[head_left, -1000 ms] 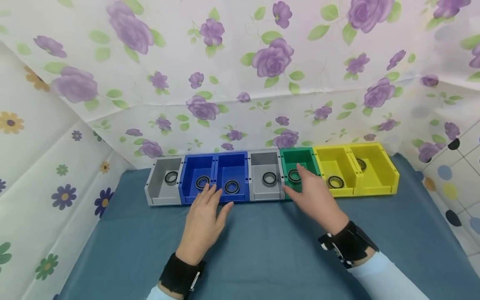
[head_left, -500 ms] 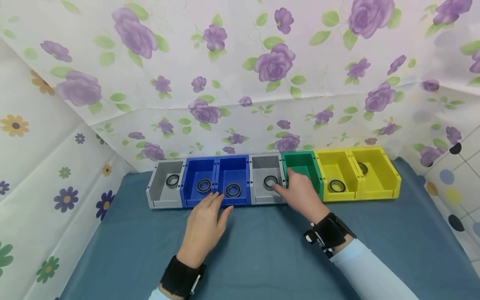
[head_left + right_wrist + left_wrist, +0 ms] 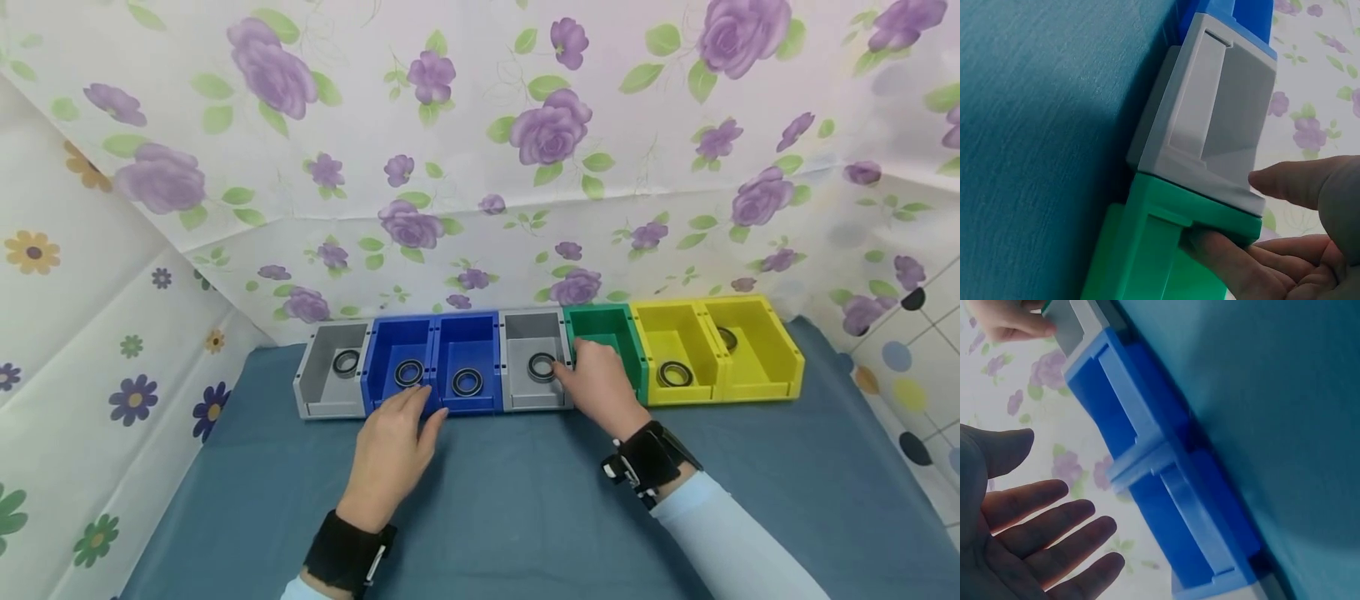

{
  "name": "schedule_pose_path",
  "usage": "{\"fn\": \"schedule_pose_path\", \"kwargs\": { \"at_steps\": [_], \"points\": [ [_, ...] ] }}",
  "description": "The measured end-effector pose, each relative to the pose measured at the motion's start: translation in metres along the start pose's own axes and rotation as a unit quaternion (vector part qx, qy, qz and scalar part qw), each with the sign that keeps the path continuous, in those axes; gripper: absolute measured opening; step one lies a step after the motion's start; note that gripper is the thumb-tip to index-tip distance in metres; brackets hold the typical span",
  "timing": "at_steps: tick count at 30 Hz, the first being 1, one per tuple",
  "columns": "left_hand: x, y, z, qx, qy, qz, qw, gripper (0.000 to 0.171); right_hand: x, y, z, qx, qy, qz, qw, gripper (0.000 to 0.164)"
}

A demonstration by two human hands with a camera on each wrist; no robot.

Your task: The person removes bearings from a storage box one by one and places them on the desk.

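Note:
In the head view my right hand (image 3: 603, 387) straddles the joined side walls of the right grey bin (image 3: 513, 398) and the green bin (image 3: 641, 371). Its thumb is on the grey side, near a ball bearing (image 3: 542, 367); the other fingers reach into the green bin. The right wrist view shows those walls between thumb (image 3: 1272, 180) and index finger, pinched. The green bin's floor is mostly hidden. My left hand (image 3: 386, 462) hovers before the blue bins (image 3: 467, 337), fingers loosely spread, holding nothing. Each blue bin holds a bearing (image 3: 467, 382).
The bins stand in a row against a flowered cloth wall (image 3: 487, 167). At the left end, a grey bin (image 3: 322, 404) holds a bearing (image 3: 346, 362); two yellow bins (image 3: 757, 350) at the right end hold one each. Blue cloth (image 3: 487, 508) covers the table.
My right hand has moved left from over the green bin's bearing to the wall beside the grey bin, and that bearing is now hidden. My left hand has drawn slightly back and left.

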State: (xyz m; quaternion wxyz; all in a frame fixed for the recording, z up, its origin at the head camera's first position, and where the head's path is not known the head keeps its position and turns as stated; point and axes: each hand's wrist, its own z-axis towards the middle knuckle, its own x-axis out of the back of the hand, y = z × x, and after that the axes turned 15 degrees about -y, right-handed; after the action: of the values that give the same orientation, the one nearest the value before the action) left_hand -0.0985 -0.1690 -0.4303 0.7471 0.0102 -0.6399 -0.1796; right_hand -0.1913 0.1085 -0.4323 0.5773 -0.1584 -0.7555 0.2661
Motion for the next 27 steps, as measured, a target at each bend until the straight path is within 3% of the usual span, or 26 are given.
{"fn": "schedule_pose_path", "kwargs": {
  "at_steps": [5, 12, 20, 27],
  "points": [
    [0.012, -0.014, 0.006, -0.001, 0.026, 0.005, 0.9997, 0.042, -0.001, 0.003, 0.003, -0.01, 0.008, -0.005, 1.0, 0.024],
    [0.027, -0.045, 0.019, 0.03, 0.044, 0.006, 0.9986, 0.039, 0.0, 0.005, 0.006, -0.024, 0.014, 0.0, 1.0, 0.035],
    [0.026, -0.094, 0.031, 0.094, 0.005, -0.004, 0.9955, 0.045, 0.005, 0.006, 0.006, -0.032, 0.002, 0.027, 0.999, 0.046],
    [0.014, -0.126, 0.036, 0.123, -0.044, -0.032, 0.991, 0.043, 0.004, 0.005, 0.009, -0.039, -0.008, 0.024, 0.999, 0.046]
  ]
}}
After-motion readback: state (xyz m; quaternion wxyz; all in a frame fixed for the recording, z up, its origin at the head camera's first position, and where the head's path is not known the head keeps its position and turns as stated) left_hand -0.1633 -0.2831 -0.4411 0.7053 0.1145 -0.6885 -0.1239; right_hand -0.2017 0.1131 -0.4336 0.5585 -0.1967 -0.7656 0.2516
